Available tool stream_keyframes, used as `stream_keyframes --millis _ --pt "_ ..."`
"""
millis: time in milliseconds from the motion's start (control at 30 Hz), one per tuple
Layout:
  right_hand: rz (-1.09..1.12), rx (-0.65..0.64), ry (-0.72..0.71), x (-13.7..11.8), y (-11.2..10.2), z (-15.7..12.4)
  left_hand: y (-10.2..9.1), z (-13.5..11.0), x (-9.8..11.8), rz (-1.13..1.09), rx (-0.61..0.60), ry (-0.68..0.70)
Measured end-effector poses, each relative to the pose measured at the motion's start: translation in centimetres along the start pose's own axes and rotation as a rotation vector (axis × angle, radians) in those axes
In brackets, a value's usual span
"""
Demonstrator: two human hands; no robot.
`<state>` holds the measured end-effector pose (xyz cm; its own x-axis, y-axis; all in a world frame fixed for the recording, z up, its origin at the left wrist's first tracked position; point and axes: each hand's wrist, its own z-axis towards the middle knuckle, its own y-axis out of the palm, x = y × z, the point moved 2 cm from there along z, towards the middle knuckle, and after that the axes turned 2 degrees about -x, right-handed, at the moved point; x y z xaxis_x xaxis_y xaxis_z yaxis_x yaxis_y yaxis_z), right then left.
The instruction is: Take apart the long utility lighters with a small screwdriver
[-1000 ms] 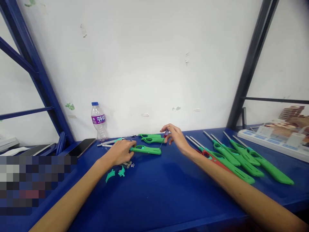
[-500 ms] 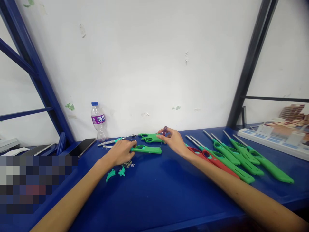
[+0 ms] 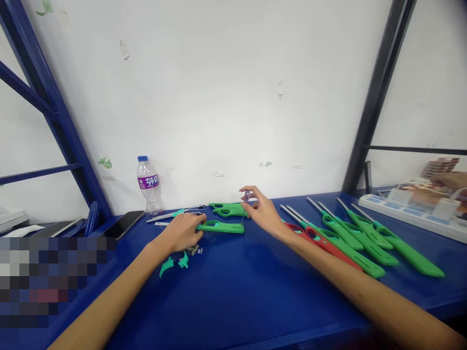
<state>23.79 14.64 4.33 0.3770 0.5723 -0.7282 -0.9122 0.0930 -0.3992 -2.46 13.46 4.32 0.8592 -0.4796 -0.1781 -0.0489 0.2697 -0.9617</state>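
My left hand (image 3: 183,229) is closed over the front part of a green stick lighter (image 3: 224,227), which lies flat on the blue table (image 3: 233,287). In my right hand (image 3: 263,210) is a small screwdriver (image 3: 247,196) with a clear purple handle. It stands almost upright, its thin shaft reaching down to the lighter's rear end; the tip is too small to make out. Behind lie green lighter housings (image 3: 229,210), partly covered by my right hand. Loose teal plastic pieces (image 3: 167,267) and a small dark part (image 3: 192,250) lie near my left hand.
Several green lighters (image 3: 408,250) and red lighters (image 3: 333,250) are lined up on the right. A clear bottle (image 3: 148,187) stands by the wall, with a phone (image 3: 124,224) beside it. A white power strip (image 3: 416,217) sits far right, where another person's hand (image 3: 452,180) shows.
The fingers of my right hand have opened somewhat around the screwdriver handle, showing more of it. My left hand and the lighter stay in place. Another person's hand has appeared at far right.
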Motion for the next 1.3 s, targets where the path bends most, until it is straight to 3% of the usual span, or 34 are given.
stream_keyframes --millis 133,300,600,767,933,1300 --pt "-0.065 0.089 -0.052 -0.1 -0.3 0.3 0.1 0.0 -0.1 0.0 -0.002 -0.003" --pt "0.077 0.016 -0.038 -0.2 -0.2 0.3 0.2 0.0 -0.1 0.002 0.001 -0.002" --pt "-0.022 0.032 -0.095 0.3 0.0 0.4 0.4 -0.1 -0.2 -0.001 -0.007 -0.001" --pt "0.033 -0.019 -0.086 0.6 0.2 0.5 0.4 -0.1 -0.2 0.0 -0.007 -0.003" --pt "-0.005 0.047 -0.132 0.4 0.1 0.4 0.4 -0.1 -0.2 0.003 -0.009 -0.004" --pt "0.092 -0.005 -0.185 0.4 0.3 0.4 0.3 0.0 -0.1 0.004 -0.022 -0.005"
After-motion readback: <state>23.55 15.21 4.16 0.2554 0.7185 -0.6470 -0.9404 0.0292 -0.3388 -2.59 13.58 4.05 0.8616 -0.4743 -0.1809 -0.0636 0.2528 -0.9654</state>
